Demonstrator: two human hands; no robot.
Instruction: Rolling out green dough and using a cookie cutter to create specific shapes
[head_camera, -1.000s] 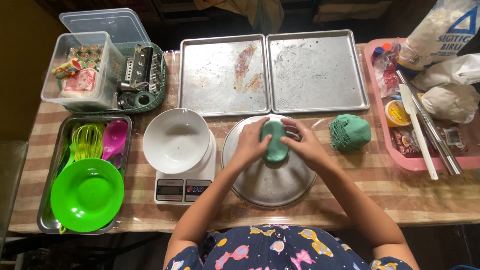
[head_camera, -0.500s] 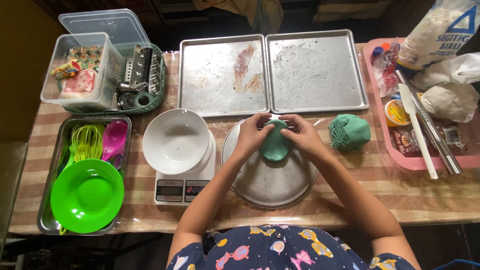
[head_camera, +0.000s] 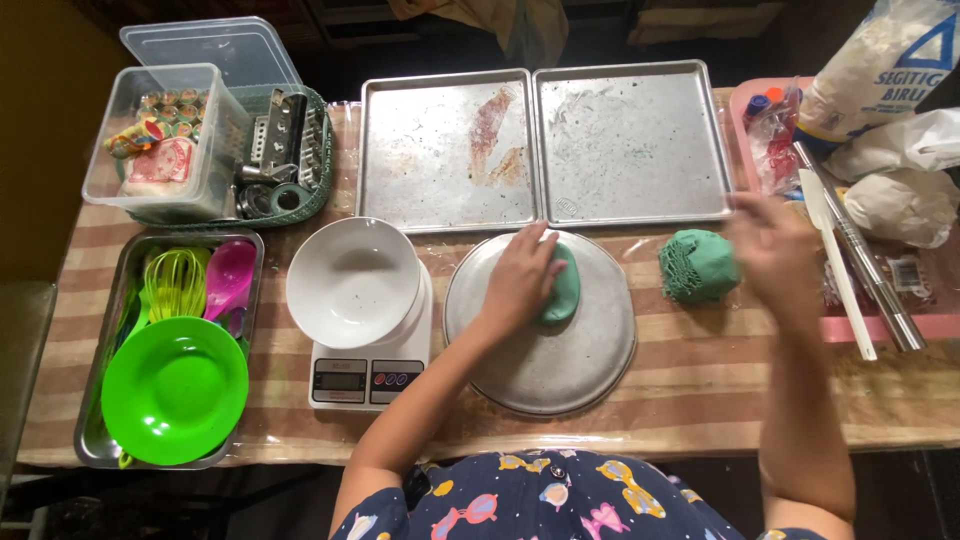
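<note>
**Bare arms and a patterned navy top**

The person's two arms come into the head view from the bottom edge, both uncovered from the upper arm down: no sleeve reaches the elbow or the wrist. The left hand (head_camera: 520, 280) shows no ring, watch or glove on the parts that can be seen. The right hand (head_camera: 775, 250) is blurred, so small details on its fingers cannot be made out, though no glove or band shows. Along the lower edge lies the front of a dark navy garment (head_camera: 560, 500), printed with scattered small cartoon-like shapes in pink, yellow, orange and light blue.
</note>
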